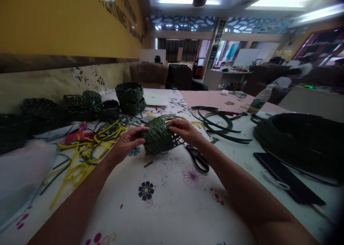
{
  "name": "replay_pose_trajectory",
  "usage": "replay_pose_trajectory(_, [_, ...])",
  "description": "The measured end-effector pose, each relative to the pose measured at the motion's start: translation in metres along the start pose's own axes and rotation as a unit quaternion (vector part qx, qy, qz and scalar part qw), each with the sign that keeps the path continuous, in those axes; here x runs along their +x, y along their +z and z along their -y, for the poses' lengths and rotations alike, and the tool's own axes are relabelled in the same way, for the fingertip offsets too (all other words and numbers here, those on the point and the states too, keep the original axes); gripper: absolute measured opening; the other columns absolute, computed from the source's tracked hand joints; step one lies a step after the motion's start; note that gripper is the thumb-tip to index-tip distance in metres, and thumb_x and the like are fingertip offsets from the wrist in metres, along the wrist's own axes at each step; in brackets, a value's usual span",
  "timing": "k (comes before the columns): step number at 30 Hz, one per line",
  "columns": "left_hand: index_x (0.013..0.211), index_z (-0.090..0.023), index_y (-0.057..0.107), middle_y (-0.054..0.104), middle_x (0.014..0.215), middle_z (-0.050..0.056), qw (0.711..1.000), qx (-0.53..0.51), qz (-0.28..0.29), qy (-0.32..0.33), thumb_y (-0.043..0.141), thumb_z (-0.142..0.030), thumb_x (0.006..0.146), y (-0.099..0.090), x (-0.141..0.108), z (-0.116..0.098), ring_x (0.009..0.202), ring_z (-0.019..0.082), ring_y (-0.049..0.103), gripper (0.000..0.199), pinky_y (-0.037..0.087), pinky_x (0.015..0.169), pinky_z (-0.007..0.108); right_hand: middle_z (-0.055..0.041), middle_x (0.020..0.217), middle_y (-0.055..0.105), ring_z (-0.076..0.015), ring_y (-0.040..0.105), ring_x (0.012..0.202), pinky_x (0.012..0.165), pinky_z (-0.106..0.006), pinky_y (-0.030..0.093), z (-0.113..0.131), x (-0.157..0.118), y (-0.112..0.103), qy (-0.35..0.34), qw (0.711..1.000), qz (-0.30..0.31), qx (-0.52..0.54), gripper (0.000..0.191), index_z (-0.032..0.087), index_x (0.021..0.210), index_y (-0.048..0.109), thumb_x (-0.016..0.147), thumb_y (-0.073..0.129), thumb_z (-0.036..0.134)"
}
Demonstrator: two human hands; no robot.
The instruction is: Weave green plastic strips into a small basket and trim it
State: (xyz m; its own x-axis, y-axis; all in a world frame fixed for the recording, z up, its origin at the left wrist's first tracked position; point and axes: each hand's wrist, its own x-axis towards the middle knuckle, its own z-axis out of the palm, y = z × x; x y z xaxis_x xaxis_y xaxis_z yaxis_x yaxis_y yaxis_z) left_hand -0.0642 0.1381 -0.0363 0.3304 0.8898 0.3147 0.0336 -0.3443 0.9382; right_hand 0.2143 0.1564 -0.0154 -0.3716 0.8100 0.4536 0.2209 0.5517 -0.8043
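- Head view: two bare hands, one woven basket between them, lying tilted on its side just above or on the surface [166, 209]; contact underneath cannot be confirmed.
- Left hand [128, 141], quantity one: grip grasping the left end of the woven basket [158, 137] between thumb and fingers.
- Right hand [185, 130], quantity one: grip pinching the upper right edge. Fingertips partly hidden by the weave.
- Scissors [200, 161], quantity one: dark handles toward the wearer, beside the right forearm; blade end hard to make out.
- Stacked baskets [130, 98], apparently two, one upon the other, beyond the left hand.
- Further dark woven pieces [109, 109], at left: several, overlapping; exact count not determinable.
- Yellow strips [76, 166], many, tangled with green ones beside the left forearm; not countable.
- Loose green coil [228, 131], quantity one, right of the right hand; number of strips unclear.
- Large dark roll [298, 137], quantity one, cut off by the right edge.
- Flat black slab [295, 187], quantity one, in front of the roll.
- Bottle [259, 99], quantity one, behind the roll; label blurred.
- Translucent sheet [24, 180], quantity one, cut off at left; contents unclear.
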Motion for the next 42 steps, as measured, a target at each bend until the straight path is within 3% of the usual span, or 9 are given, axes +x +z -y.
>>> replay_pose_trajectory(4, [0.125,-0.027,0.073,0.073,0.122,0.008,0.998,-0.033,0.05,-0.008,0.078,-0.029,0.079,0.005,-0.004,-0.004,0.108,0.023,0.068,0.047,0.057,0.095,0.037,-0.0005,0.078,0.062,-0.0149,0.052,0.074,0.07,-0.03,0.04,0.013,-0.001,-0.015,-0.004,1.0,0.018,0.024,0.015,0.019,0.082,0.069,0.086,0.065,0.032])
replay_pose_trajectory(7, [0.117,-0.025,0.076,0.075,0.113,0.007,0.999,-0.03,0.018,0.005,0.081,-0.027,0.075,0.013,-0.005,-0.001,0.099,0.021,0.069,0.042,0.058,0.09,0.035,-0.001,0.079,0.064,-0.0152,0.054,0.074,0.069,-0.029,0.042,0.022,-0.003,-0.019,0.005,0.999,0.043,0.017,0.013,0.019,0.083,0.071,0.085,0.066,0.03])
replay_pose_trajectory(11, [0.117,-0.023,0.074,0.074,0.108,0.007,0.998,0.004,-0.022,0.052,0.078,-0.03,0.08,0.027,-0.007,0.005,0.095,0.019,0.068,0.038,0.058,0.088,0.032,-0.0004,0.074,0.062,-0.0146,0.051,0.07,0.064,-0.028,0.039,0.034,-0.004,-0.026,-0.01,0.999,0.026,-0.021,0.01,0.019,0.081,0.071,0.085,0.065,0.027])
replay_pose_trajectory(15, [0.134,-0.025,0.065,0.071,0.119,0.008,0.995,0.047,0.042,0.077,0.075,-0.033,0.084,0.04,-0.013,-0.002,0.096,0.019,0.068,0.052,0.057,0.092,0.035,0.0007,0.072,0.06,-0.0135,0.048,0.068,0.064,-0.028,0.037,0.047,-0.006,-0.044,-0.001,0.999,0.038,-0.026,0.013,0.019,0.079,0.07,0.085,0.065,0.029])
replay_pose_trajectory(18, [0.133,-0.027,0.065,0.074,0.106,0.004,0.989,0.096,0.046,0.1,0.076,-0.028,0.083,0.049,-0.02,-0.011,0.083,0.015,0.066,0.052,0.058,0.084,0.032,0.0011,0.07,0.059,-0.0134,0.047,0.068,0.064,-0.029,0.035,0.052,-0.013,-0.052,0.01,0.999,0.039,-0.014,0.013,0.019,0.077,0.069,0.084,0.066,0.03])
replay_pose_trajectory(23, [0.125,-0.027,0.07,0.073,0.095,0.002,0.983,0.12,0.009,0.141,0.074,-0.023,0.083,0.059,-0.027,-0.021,0.072,0.013,0.062,0.043,0.055,0.07,0.026,0.0007,0.073,0.059,-0.0139,0.048,0.069,0.065,-0.029,0.035,0.054,-0.037,-0.043,0.042,0.999,-0.004,0.021,0.016,0.019,0.081,0.067,0.084,0.064,0.034])
replay_pose_trajectory(28, [0.12,-0.025,0.072,0.073,0.1,0.004,0.981,0.119,0.059,0.14,0.075,-0.025,0.083,0.059,-0.03,-0.023,0.079,0.014,0.064,0.038,0.057,0.073,0.026,0.0004,0.075,0.056,-0.0139,0.047,0.072,0.066,-0.029,0.035,0.056,-0.065,-0.034,0.054,0.998,-0.04,0.022,0.016,0.018,0.08,0.064,0.083,0.065,0.034])
replay_pose_trajectory(33, [0.123,-0.025,0.071,0.073,0.104,0.004,0.986,0.099,0.09,0.095,0.078,-0.029,0.081,0.061,-0.046,-0.028,0.082,0.014,0.065,0.042,0.058,0.079,0.027,0.0025,0.069,0.054,-0.0122,0.044,0.066,0.062,-0.028,0.031,0.053,-0.087,-0.026,0.09,0.992,-0.054,0.073,0.021,0.018,0.077,0.062,0.081,0.068,0.038])
replay_pose_trajectory(42, [0.115,-0.02,0.071,0.068,0.094,0.003,0.992,0.11,0.015,0.059,0.076,-0.025,0.08,0.08,-0.072,-0.041,0.079,0.013,0.06,0.035,0.051,0.073,0.025,0.0039,0.069,0.051,-0.011,0.041,0.065,0.062,-0.027,0.03,0.05,-0.093,-0.013,0.099,0.985,-0.056,0.132,0.024,0.018,0.077,0.058,0.078,0.067,0.04])
